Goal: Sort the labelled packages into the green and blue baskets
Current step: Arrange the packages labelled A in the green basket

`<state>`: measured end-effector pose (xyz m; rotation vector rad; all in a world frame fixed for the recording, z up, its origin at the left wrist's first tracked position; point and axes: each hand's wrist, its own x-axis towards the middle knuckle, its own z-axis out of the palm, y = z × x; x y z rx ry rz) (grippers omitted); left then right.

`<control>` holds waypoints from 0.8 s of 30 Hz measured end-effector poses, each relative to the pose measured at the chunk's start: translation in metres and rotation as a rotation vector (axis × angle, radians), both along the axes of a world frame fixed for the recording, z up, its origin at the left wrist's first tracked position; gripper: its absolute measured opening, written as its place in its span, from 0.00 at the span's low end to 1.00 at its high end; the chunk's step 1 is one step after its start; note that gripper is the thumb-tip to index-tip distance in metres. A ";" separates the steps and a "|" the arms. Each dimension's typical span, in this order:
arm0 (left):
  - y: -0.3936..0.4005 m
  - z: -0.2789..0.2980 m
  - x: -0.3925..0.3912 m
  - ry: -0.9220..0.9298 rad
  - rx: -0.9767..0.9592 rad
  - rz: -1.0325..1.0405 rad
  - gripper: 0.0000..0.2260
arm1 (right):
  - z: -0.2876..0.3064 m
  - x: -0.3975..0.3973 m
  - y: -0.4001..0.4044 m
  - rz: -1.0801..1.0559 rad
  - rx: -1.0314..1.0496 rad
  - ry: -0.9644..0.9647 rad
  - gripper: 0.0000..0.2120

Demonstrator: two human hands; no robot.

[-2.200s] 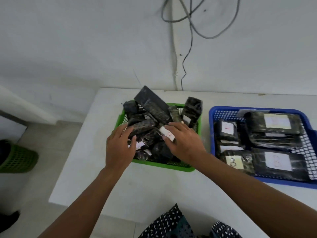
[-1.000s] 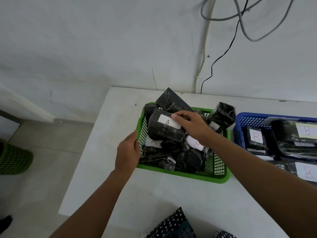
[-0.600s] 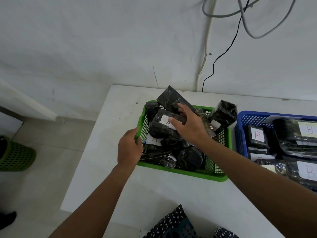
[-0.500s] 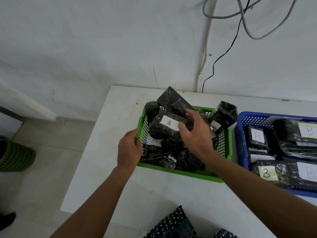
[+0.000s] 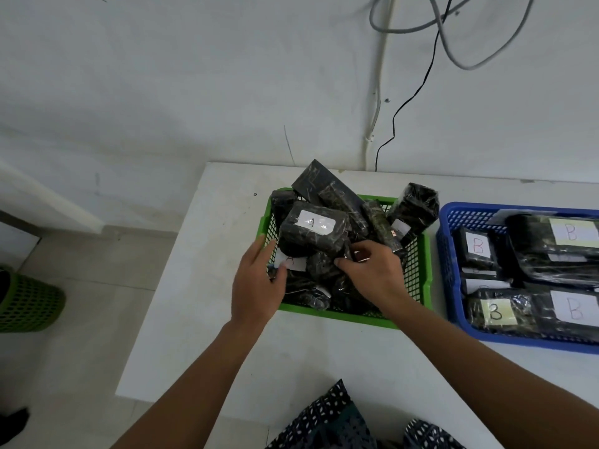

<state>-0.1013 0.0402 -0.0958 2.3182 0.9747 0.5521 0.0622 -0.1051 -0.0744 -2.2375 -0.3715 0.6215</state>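
White table (image 5: 324, 367) against a pale wall, carrying two baskets side by side. Blue basket (image 5: 452, 286) at the right edge, partly out of frame, packed with black wrapped packages lying flat, white labels up, most reading B (image 5: 478, 246), one yellowish label (image 5: 496, 312) near the front. Green basket (image 5: 424, 280) just left of it, heaped with more black wrapped packages piled at angles, several poking above the rim. On top of the heap, a package with a white label (image 5: 316, 233), tilted; below it, a label marked A (image 5: 291, 262) partly showing. Right hand (image 5: 376, 273) down among the packages in the middle of the green basket, fingers curled around a small dark package (image 5: 324, 265), thumb towards the left. Left hand (image 5: 257, 283) at the basket's left front corner, fingers fairly straight and resting against the wall and rim, nothing pinched. Green mesh bin (image 5: 29, 303) on the floor far left. Grey and black cables (image 5: 418, 92) hanging down the wall behind the table
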 end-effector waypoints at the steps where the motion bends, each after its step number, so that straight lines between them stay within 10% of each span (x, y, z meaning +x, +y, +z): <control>1: -0.005 0.002 0.001 -0.042 0.044 -0.063 0.22 | 0.003 0.003 -0.003 -0.043 0.046 0.044 0.15; 12: -0.039 0.014 0.039 -0.254 0.071 -0.368 0.19 | 0.043 0.023 -0.026 -0.180 0.393 0.613 0.16; 19: -0.036 0.033 0.050 -0.420 -1.113 -0.026 0.08 | 0.030 0.018 -0.033 -0.048 0.422 0.499 0.14; 24: -0.040 0.034 0.051 -0.388 -1.214 -0.033 0.07 | 0.022 0.008 -0.026 -0.044 0.520 0.554 0.14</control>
